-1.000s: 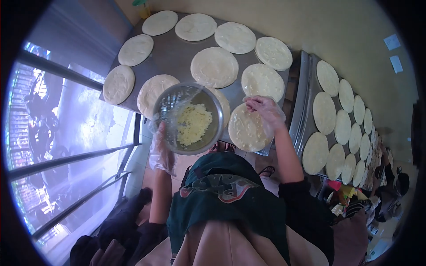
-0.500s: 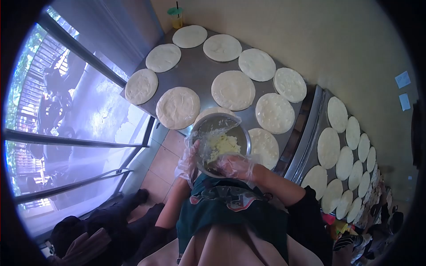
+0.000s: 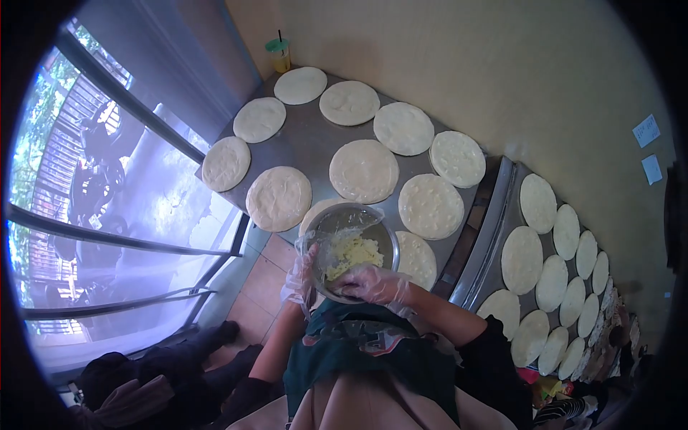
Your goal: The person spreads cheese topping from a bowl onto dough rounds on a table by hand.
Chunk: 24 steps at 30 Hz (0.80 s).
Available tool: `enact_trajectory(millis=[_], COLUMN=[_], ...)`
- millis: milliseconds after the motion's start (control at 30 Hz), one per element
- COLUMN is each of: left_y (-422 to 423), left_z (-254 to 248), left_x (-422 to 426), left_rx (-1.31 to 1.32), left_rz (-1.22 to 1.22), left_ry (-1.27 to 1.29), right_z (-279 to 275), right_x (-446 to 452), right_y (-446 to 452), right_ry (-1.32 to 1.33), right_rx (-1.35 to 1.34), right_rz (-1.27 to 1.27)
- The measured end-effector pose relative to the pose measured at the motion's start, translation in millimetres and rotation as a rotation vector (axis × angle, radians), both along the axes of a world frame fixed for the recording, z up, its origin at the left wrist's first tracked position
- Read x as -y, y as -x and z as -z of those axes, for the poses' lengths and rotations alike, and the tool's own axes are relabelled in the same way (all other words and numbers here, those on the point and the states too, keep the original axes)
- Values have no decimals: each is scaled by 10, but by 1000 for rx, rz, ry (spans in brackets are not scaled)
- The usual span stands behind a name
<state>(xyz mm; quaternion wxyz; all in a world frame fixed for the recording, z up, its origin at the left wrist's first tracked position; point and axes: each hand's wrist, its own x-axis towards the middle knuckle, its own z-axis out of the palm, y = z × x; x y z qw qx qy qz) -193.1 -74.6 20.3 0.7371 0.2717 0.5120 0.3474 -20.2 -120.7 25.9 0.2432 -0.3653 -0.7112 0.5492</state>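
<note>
A round metal bowl (image 3: pixel 391 240) is held against my front, over the near edge of the table. Crumbly pale yellow food (image 3: pixel 356 255) lies inside it, and clear plastic film (image 3: pixel 331 233) covers part of its left side. My left hand (image 3: pixel 307 269), in a clear plastic glove, is closed on the bowl's left rim. My right hand (image 3: pixel 369 282), also gloved, reaches over the near rim into the bowl beside the food. Its fingers are curled down, and what they hold is hidden. Behind the bowl, a flat dough round (image 3: pixel 315 213) is partly covered.
Several flat dough rounds (image 3: pixel 364 170) lie on the metal table (image 3: pixel 301 147). More rounds (image 3: pixel 522 260) are on a second metal surface to the right. A drink cup (image 3: pixel 279 56) stands at the far corner. Glass panels with a dark frame (image 3: pixel 129 236) are on the left.
The view has tilted, so the table and rounds appear lower. My right hand's fingers have curled in more at the near side of the bowl; my left keeps its hold.
</note>
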Motion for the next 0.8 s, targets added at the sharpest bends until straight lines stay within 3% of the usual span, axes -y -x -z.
enact_trajectory(millis=[33, 100, 200, 267, 367, 500, 667, 800], left_y=[-5, -11, -90, -134, -151, -185, -121, -49], left_z=[43, 41, 0, 96, 223, 258, 362, 99], left_x=[-15, -60, -173, -259, -476, -810, -1277, -1490], left_rx=[4, -2, -221, -4, 98, 127, 94, 283], left_rz=[-10, -15, 61, -5, 39, 39, 37, -31], left_ry=[1, 2, -76, -52, -92, -25, -141, -126], right_z=[-9, -9, -101, -17, 13, -149, -308, -277], right_x=[-8, -9, -153, -256, -447, -769, -1208, -1689], right_y=[-26, -43, -109, -165, -291, -385, -578, -1205], right_ry=[-6, 877, 1108, 1084, 1014, 965, 833, 673], right_rx=[-4, -578, -838, -818, -797, -801, -784, -731], right_rz=[1, 364, 430, 433, 445, 512, 585, 683])
